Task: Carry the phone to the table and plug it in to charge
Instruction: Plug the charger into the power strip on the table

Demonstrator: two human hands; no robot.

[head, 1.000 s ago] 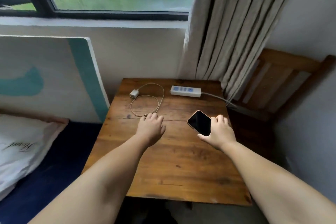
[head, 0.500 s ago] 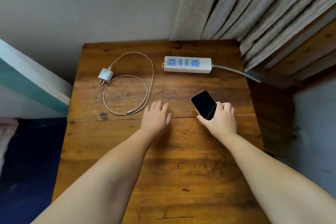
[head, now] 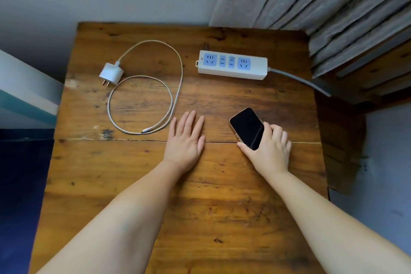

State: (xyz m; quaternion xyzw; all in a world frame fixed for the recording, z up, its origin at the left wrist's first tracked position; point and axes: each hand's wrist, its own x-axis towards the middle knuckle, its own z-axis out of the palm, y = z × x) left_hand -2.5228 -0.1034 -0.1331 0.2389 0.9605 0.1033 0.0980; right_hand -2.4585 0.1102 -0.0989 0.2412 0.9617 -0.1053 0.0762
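Note:
A black-screened phone point(head: 248, 128) with a gold edge lies face up on the wooden table point(head: 222, 207), and my right hand point(head: 270, 151) grips its near end. My left hand point(head: 185, 140) rests flat on the wood, fingers together, holding nothing. A white charger plug point(head: 111, 73) lies at the far left with its pale cable point(head: 175, 87) looped on the table. The cable's free tip point(head: 146, 130) ends just left of my left hand. A white power strip point(head: 232, 65) with blue sockets sits at the back.
The strip's grey cord point(head: 300, 80) runs off the table's right edge toward a wooden chair point(head: 378, 69). Curtains point(head: 322, 0) hang at the back right. A wall lies behind the table, and a dark blue bed point(head: 20, 184) with a white and teal board point(head: 24, 95) is on the left.
The view has tilted down and closer over the table. My right hand has lowered the phone from above the table onto the wood. My left hand has settled flat next to the cable tip.

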